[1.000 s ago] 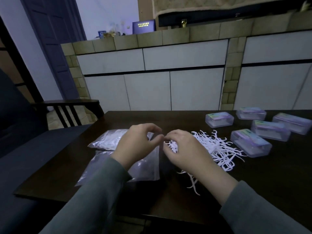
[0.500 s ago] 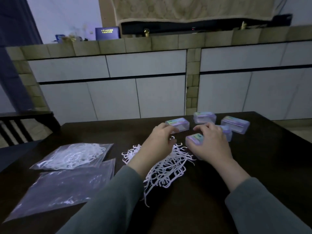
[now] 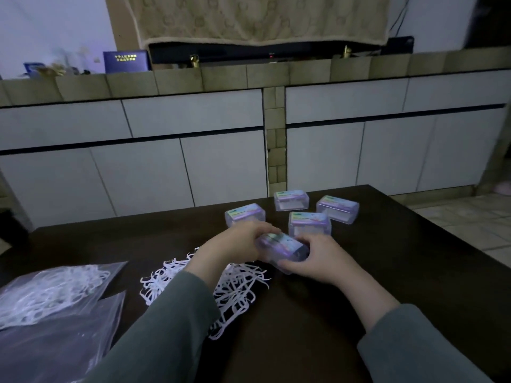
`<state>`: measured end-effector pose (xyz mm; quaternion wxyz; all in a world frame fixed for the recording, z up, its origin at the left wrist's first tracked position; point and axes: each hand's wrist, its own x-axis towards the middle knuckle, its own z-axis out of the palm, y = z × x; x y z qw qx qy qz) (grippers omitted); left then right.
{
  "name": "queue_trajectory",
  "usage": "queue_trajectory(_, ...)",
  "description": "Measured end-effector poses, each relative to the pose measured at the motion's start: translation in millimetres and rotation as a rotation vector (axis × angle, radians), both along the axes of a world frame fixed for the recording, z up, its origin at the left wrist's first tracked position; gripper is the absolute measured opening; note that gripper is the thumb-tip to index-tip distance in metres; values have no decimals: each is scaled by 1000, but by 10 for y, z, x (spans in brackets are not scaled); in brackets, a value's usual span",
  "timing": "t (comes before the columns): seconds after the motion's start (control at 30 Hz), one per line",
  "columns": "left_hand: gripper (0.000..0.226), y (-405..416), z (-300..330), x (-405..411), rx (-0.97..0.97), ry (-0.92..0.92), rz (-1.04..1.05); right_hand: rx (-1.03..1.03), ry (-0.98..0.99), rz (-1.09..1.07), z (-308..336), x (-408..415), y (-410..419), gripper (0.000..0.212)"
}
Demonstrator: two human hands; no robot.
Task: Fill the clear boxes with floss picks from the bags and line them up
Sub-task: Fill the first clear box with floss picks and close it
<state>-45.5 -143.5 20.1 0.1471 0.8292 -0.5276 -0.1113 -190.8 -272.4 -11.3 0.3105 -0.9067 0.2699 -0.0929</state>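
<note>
I hold one clear box [image 3: 279,248] with a coloured label between both hands, just above the dark table [image 3: 414,272]. My left hand [image 3: 235,244] grips its left end and my right hand [image 3: 312,258] grips its right end. Its lid looks shut. A loose pile of white floss picks [image 3: 237,288] lies under my left forearm. Several more clear boxes stand behind: one [image 3: 244,214], another [image 3: 291,200], a third [image 3: 338,209] and one [image 3: 309,223] close to my right hand. At the left lies a bag of floss picks [image 3: 52,291].
A flat, nearly empty plastic bag [image 3: 60,335] lies at the table's front left. White cabinets [image 3: 193,150] with a tiled counter stand behind the table. The table's right edge drops to a tiled floor [image 3: 470,222].
The view swung right. Both hands left the floss pick pile, reached the nearest clear box and now hold it lifted between them.
</note>
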Motion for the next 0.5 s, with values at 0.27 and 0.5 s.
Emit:
queue_trajectory(0.27, 66, -23, 8, -9, -7, 7, -10, 110, -51, 182, -30, -12, -258, 73)
queue_trajectory(0.5, 45, -45, -24, -29, -21, -252, -157, 97, -11, 251, 12, 34, -388, 71)
